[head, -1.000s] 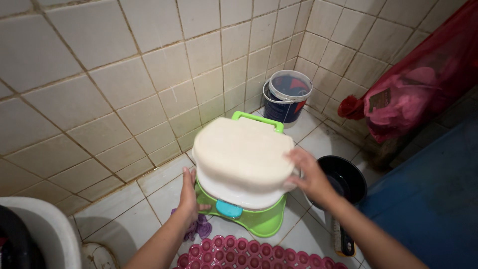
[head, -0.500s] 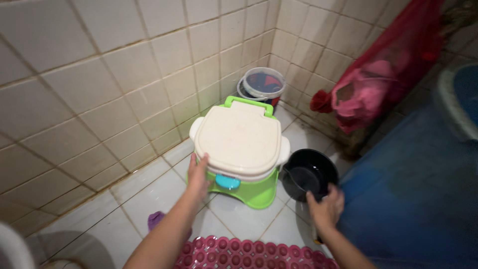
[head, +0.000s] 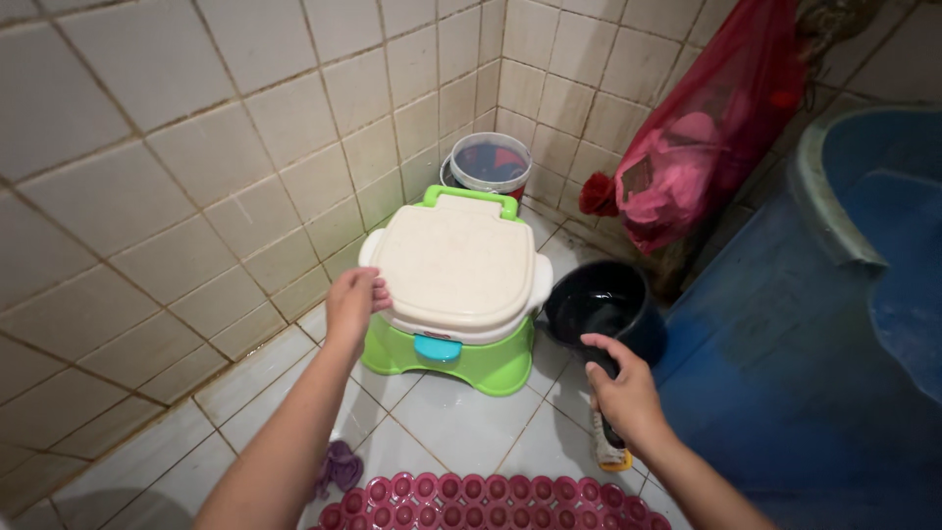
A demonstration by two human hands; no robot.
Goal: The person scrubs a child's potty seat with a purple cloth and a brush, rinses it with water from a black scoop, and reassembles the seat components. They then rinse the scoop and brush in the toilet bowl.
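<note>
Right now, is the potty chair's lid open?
No. The cream lid lies flat and shut on the green potty chair, with the left hand at its edge.
</note>
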